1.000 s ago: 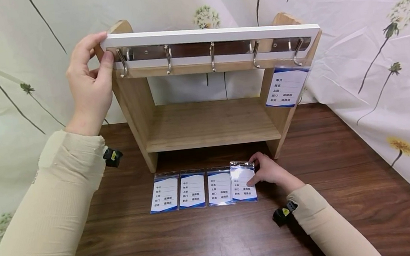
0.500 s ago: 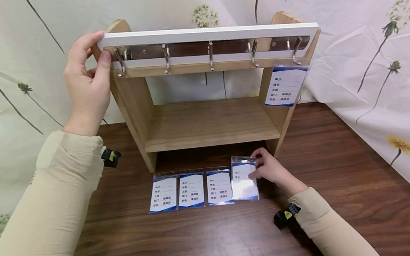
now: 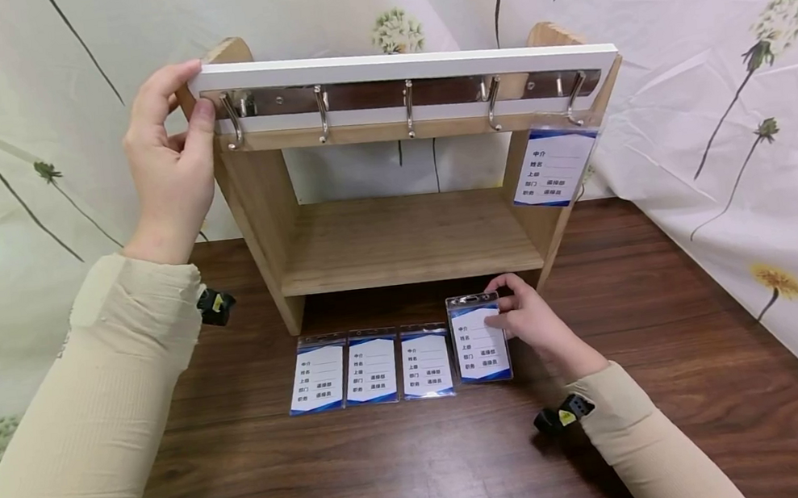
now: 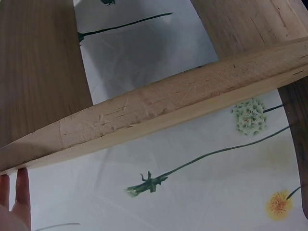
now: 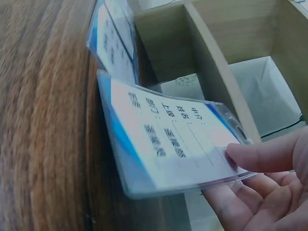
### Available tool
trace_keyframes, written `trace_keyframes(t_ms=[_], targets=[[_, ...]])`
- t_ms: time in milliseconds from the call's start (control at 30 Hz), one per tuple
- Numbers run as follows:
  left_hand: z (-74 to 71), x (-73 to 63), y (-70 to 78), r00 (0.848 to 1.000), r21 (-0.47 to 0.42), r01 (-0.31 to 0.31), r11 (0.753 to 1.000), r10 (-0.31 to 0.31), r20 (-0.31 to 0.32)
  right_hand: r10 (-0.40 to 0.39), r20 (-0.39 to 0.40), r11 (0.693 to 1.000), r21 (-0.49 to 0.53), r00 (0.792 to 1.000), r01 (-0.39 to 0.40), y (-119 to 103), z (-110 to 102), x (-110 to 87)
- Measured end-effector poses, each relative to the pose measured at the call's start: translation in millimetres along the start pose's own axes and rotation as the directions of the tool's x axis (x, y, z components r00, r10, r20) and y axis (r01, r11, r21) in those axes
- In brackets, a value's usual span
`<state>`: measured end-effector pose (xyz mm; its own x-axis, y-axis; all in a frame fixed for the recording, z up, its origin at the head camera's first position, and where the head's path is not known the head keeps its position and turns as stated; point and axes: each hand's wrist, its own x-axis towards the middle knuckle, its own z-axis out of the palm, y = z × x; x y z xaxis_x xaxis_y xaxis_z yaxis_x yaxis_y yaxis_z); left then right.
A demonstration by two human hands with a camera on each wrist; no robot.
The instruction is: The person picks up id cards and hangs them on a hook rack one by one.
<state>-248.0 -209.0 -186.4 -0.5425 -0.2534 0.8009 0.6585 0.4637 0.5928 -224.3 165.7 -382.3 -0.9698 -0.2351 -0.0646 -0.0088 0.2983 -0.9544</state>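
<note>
In the head view my right hand pinches a badge in a clear plastic holder between thumb and fingers at its upper right edge. The right wrist view shows this badge tilted up off the table, the thumb on its printed face. My left hand grips the upper left end of the wooden rack, with its thumb on the front by the white hook rail. Another badge hangs at the rightmost hook. In the left wrist view, fingers touch the rack's side board.
Three more badges lie in a row on the dark wooden table: one at the left, one in the middle, one at the right. Several metal hooks line the rail. A shelf board spans the rack; floral cloth hangs behind.
My right hand has lifted the rightmost badge from the table, raising it slightly and shifting it right, away from its neighbour. My left hand keeps its hold on the rack.
</note>
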Motion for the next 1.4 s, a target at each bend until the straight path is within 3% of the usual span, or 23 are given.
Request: trace_keyframes(t_ms=[367,700,1033,1400], targets=[[0.1,0.5,-2.5,1.0,0.016,-0.009,1.0,0.009,-0.003,-0.062,-0.036,0.995,-0.079,0.997,0.059,-22,-4,-7.3],[0.5,0.8,-1.6,1.0,0.018,0.003,1.0,-0.002,-0.01,-0.146,-0.126,0.989,-0.034,0.981,0.143,-44,-8,-12.9],[1.5,0.6,-1.9,1.0,0.02,0.005,1.0,-0.005,-0.008,-0.198,-0.158,0.979,0.019,0.967,0.203,-62,-16,-16.0],[0.9,0.4,-3.0,1.0,0.008,-0.009,1.0,0.009,-0.01,-0.271,-0.249,0.953,0.064,0.93,0.295,-89,-23,-22.3]])
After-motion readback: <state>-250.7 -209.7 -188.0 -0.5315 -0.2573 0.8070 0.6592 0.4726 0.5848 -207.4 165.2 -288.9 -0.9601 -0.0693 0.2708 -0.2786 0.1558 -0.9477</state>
